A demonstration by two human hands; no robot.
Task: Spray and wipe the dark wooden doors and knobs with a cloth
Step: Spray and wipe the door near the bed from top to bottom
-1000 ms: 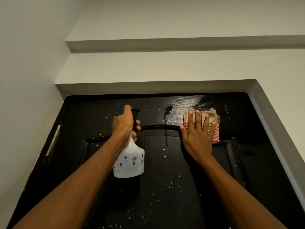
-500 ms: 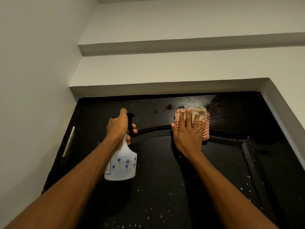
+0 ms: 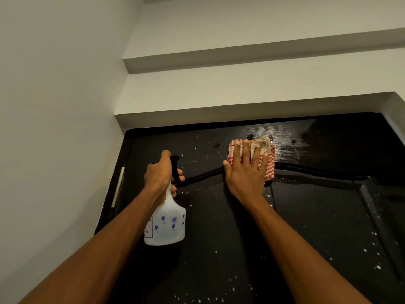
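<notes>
Head view: right hand (image 3: pixel 245 174) on cloth (image 3: pixel 268 165)

i'm indoors in what looks like a home, at a dark wooden door (image 3: pixel 241 227) with raised panel moulding set into a recess of plain white plastered walls (image 3: pixel 54 106), under a stepped white ceiling (image 3: pixel 241 36); a metal hinge (image 3: pixel 118 187) shows at the door's left edge

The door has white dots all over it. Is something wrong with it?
Nothing looks broken. The dots are spray droplets on the dark door. The right hand presses a checked cloth against the top; beside it the wood shines wet. The left hand grips the spray bottle.
</notes>
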